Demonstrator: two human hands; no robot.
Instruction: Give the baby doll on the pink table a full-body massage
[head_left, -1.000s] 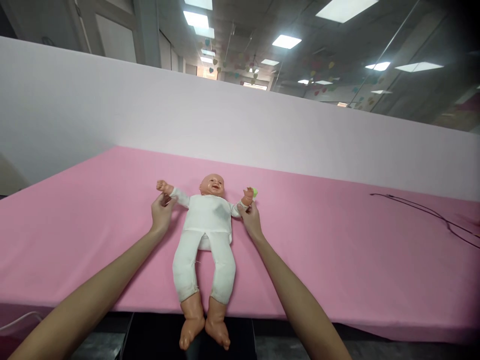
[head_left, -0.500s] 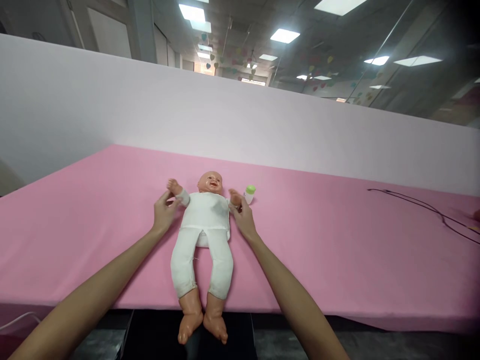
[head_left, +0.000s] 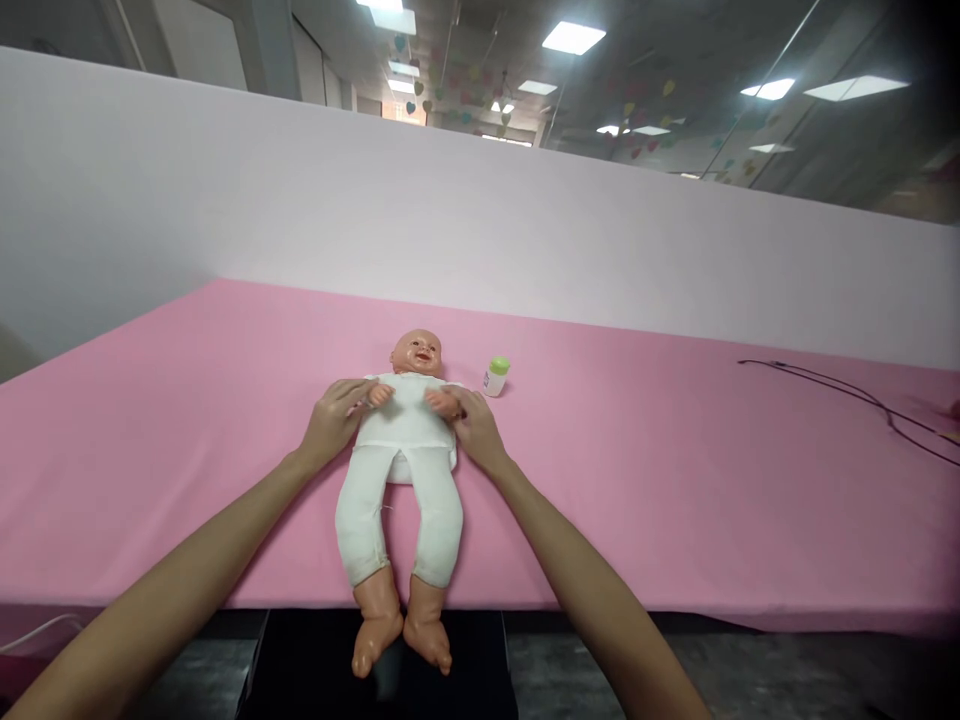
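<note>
A baby doll (head_left: 406,430) in white clothes lies face up on the pink tabletop (head_left: 637,480), its bare feet past the front edge. Its two arms are folded in over the chest. My left hand (head_left: 332,418) grips the doll's arm on the left side, near the wrist. On the other side, my right hand (head_left: 476,428) has its fingers round the doll's other arm. A small white bottle with a green cap (head_left: 496,376) stands just beyond my right hand.
Thin dark cables (head_left: 840,388) lie on the right part of the table. A white partition (head_left: 487,240) runs along the back. A white cord (head_left: 45,630) hangs at the lower left, and part of a dark seat shows below the front edge.
The doll's arms, spread outward and raised earlier, are now bent inward onto its chest. Both my hands have moved with them, and the view has shifted slightly.
</note>
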